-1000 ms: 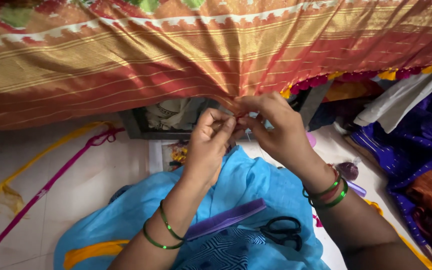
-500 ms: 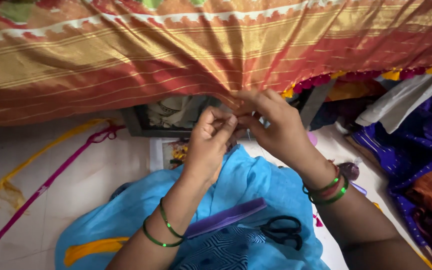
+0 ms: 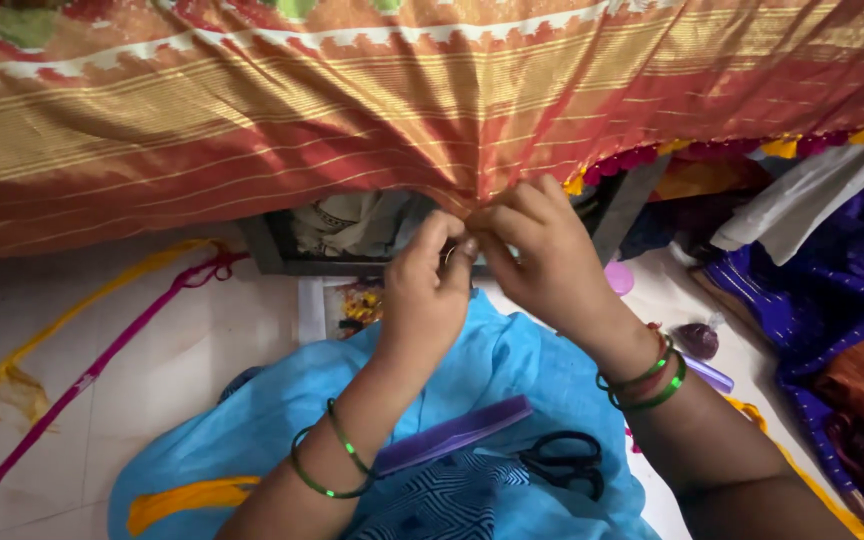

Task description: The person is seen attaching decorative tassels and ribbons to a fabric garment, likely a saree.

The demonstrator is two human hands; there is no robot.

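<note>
At 12 o'clock: your left hand [image 3: 430,290] and right hand [image 3: 542,262], fingers pinching the sari [image 3: 372,110] hem; scissors [image 3: 562,462] at 5 o'clock.

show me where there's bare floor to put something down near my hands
Bare white floor lies to the left, between the pink strap and the blue cloth. A narrow strip shows right of the right hand, by the purple fabric. The lap, with scissors, is crowded.

Pale tiled floor [image 3: 152,350]. On it, toward the left edge: a pink strap [image 3: 82,380] beside a yellow strap [image 3: 12,375]. Near the right edge: a blue patterned cloth [image 3: 832,300], a small pink lid [image 3: 619,277], a dark wrapped bundle [image 3: 697,340].
</note>
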